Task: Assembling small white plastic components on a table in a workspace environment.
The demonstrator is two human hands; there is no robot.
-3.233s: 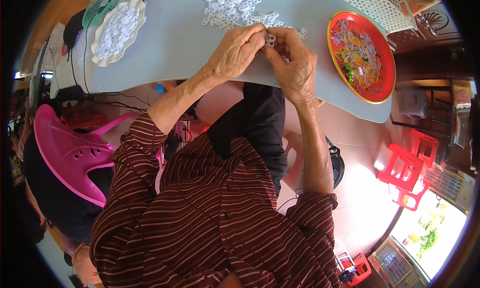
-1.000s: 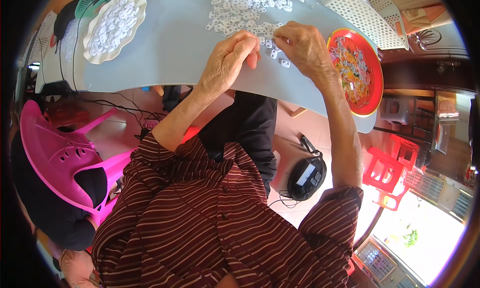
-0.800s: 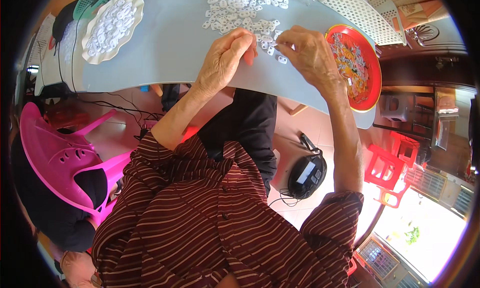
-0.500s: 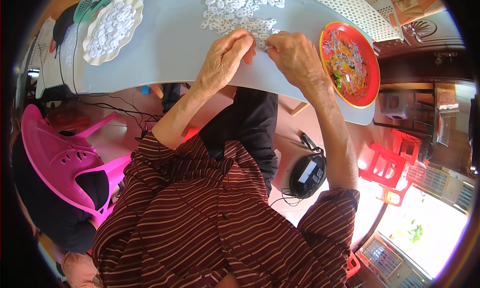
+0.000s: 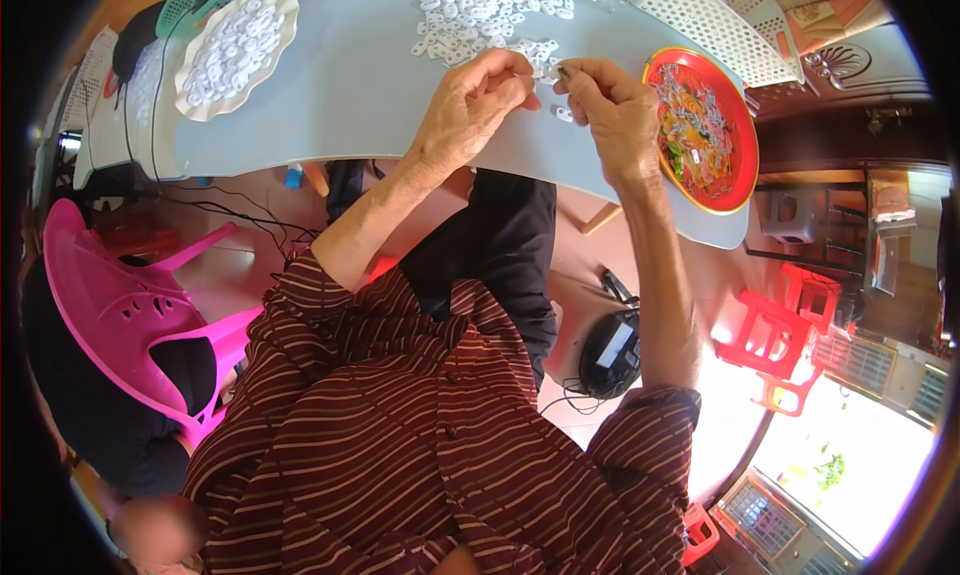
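Note:
My left hand is over the grey table, its thumb and fingers pinched together; whatever they hold is too small or hidden to make out. Close beside it, my right hand pinches at thumb and forefinger, with a small dark spot at the tips that I cannot identify. Below the right fingertips a single small white oval piece with holes lies on the table. Just beyond both hands spreads a loose pile of similar white plastic pieces. Right of my right hand sits a red round tray holding many thin silvery bits.
A white scalloped dish heaped with white pieces stands at the left of the grey table. A white perforated basket is at the far right. Nearby are a pink chair with a person at it, and red stools.
My right hand has turned upward and shifted slightly right, its fingertips now in sight. A single white piece shows on the table beneath it. My left hand has moved slightly right, still pinched.

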